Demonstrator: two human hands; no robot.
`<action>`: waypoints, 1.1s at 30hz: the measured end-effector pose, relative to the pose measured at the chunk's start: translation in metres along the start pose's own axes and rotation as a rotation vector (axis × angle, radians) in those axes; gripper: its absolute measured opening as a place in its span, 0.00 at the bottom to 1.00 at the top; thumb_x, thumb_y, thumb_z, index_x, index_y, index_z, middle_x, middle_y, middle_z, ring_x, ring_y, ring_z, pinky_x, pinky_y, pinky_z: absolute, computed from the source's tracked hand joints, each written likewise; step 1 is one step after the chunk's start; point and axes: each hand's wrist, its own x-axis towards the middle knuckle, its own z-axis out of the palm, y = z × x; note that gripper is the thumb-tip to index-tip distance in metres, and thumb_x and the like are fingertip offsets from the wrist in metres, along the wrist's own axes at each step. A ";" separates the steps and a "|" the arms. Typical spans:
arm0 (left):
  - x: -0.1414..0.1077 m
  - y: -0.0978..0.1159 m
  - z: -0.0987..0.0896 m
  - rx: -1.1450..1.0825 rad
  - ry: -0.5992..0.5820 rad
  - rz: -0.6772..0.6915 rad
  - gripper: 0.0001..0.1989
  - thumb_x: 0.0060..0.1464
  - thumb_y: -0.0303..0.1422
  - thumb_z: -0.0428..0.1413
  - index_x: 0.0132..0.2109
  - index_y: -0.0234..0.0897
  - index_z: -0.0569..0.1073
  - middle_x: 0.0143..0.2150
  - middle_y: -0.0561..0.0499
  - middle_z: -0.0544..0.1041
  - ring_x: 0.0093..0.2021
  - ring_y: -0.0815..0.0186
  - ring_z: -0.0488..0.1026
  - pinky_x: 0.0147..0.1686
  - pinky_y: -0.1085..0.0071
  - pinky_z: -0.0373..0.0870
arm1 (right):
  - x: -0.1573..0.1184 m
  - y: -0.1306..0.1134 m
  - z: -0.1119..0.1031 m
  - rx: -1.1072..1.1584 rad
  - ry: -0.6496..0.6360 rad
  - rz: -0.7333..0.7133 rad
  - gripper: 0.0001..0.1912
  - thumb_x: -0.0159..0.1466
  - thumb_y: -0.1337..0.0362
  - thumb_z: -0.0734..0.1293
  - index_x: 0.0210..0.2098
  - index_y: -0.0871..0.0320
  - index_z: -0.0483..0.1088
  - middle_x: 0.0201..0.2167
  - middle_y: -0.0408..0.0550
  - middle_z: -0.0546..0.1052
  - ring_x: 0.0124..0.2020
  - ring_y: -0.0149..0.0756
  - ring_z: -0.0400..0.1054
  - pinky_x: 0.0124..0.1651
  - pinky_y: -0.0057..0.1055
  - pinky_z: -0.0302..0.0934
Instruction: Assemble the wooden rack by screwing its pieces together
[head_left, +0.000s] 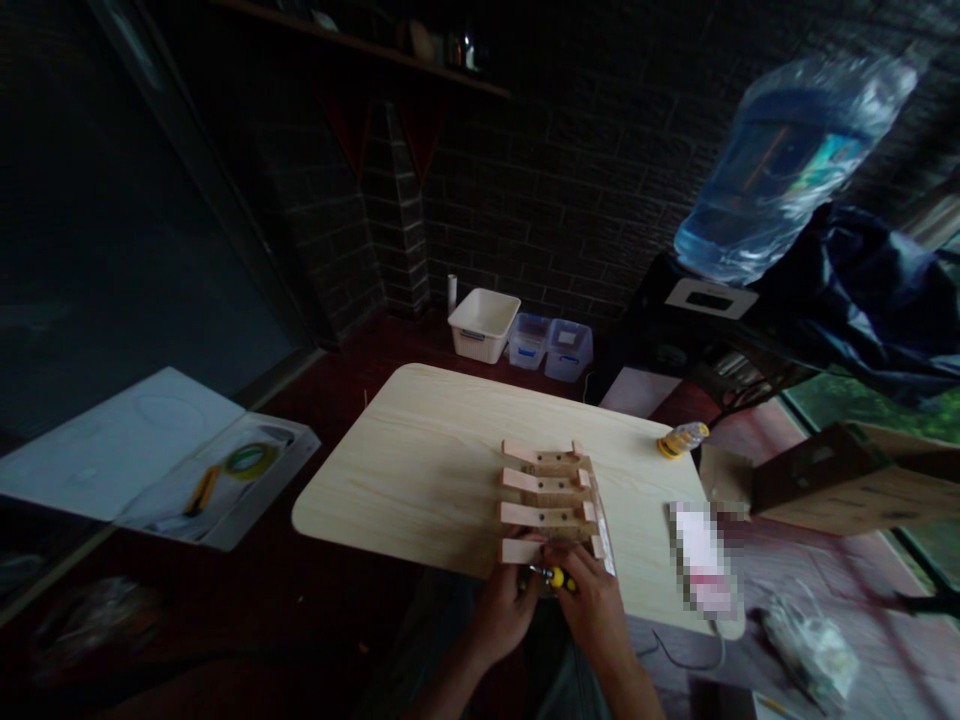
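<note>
A wooden rack (pixel 555 513) lies near the front edge of the table, with several pale hook-like wooden pieces fixed across a board. Dark screw heads or holes show on these pieces. My left hand (pixel 505 607) is closed at the rack's nearest piece, its fingertips partly hidden by the wood. A yellow-and-black screwdriver (pixel 558 577) sits in my right hand (pixel 595 597), its metal shank pointing left toward my left hand. The fingers of my right hand are wrapped round the handle, close against the near end of the rack.
On the light wood table (pixel 405 450) stand a yellow-based clear bottle (pixel 682 440) and a blurred-out pink-white object (pixel 703 560). An open white case (pixel 262 480) with tools lies left. Plastic bins (pixel 480 345), a water dispenser (pixel 712 298) and a cardboard box (pixel 840 480) stand beyond.
</note>
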 end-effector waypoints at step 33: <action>0.001 -0.006 0.011 0.024 -0.030 0.084 0.18 0.66 0.36 0.52 0.61 0.40 0.68 0.67 0.42 0.67 0.72 0.55 0.57 0.73 0.50 0.52 | -0.002 0.009 -0.009 0.005 -0.121 0.031 0.23 0.59 0.78 0.66 0.48 0.51 0.77 0.49 0.47 0.81 0.48 0.39 0.76 0.50 0.34 0.71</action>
